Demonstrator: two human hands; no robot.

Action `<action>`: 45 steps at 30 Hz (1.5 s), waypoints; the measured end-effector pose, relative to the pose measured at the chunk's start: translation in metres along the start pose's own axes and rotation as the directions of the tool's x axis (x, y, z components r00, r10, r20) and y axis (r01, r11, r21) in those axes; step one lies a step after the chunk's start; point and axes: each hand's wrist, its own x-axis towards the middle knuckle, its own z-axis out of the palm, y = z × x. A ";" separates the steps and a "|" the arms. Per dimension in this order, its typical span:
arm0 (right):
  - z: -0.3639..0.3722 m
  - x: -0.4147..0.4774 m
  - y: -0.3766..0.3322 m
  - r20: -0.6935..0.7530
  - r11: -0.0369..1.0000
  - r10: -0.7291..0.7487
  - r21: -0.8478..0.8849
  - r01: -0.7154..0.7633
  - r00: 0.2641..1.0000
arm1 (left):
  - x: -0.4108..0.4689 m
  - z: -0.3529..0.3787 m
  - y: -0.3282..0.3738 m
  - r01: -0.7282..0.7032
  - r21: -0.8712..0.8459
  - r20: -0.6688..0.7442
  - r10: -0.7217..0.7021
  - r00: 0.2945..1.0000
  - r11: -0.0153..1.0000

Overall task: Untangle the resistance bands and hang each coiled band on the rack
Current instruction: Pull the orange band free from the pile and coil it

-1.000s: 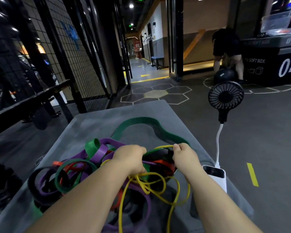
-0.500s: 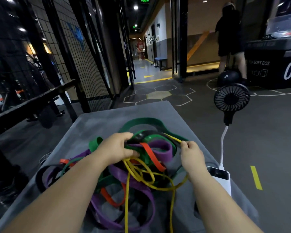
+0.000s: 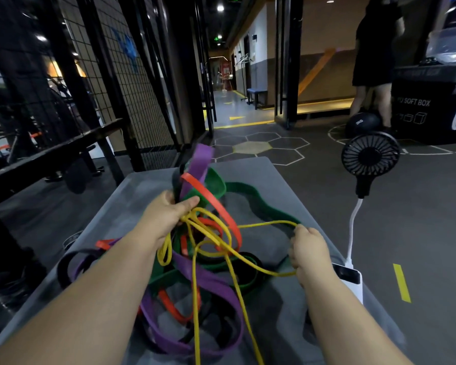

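Above grey padded bench [image 3: 261, 172] centre, left hand [image 3: 169, 214] grips tangled coloured bands [image 3: 199, 164], right hand [image 3: 307, 248] pinches thin yellow band [image 3: 269, 224]; tugging may tighten knots.

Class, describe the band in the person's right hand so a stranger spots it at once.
On the grey table lies a tangle of coloured bands. One yellow band runs from it to the right hand. It alone is thin as cord; the others are flat straps.

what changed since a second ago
The left hand lifted its gripped bunch of purple, orange and green rubber bands off the grey padded table. The right hand still pinches the thin yellow rubber band, pulled rightward. Small black fan unmoved.
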 end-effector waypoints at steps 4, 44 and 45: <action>0.003 -0.027 -0.024 0.064 0.977 -0.123 0.184 0.109 0.990 | 0.003 0.005 0.002 0.064 0.200 -0.016 -0.062 0.998 0.978; -0.043 -0.070 -0.020 0.295 0.896 -0.155 -0.360 0.260 0.943 | -0.126 0.045 -0.015 -0.201 0.893 0.327 -0.274 0.905 0.402; -0.039 -0.070 -0.015 0.296 0.853 -0.130 -0.453 0.258 0.946 | -0.129 0.045 -0.015 -0.198 0.902 0.310 -0.256 0.916 0.384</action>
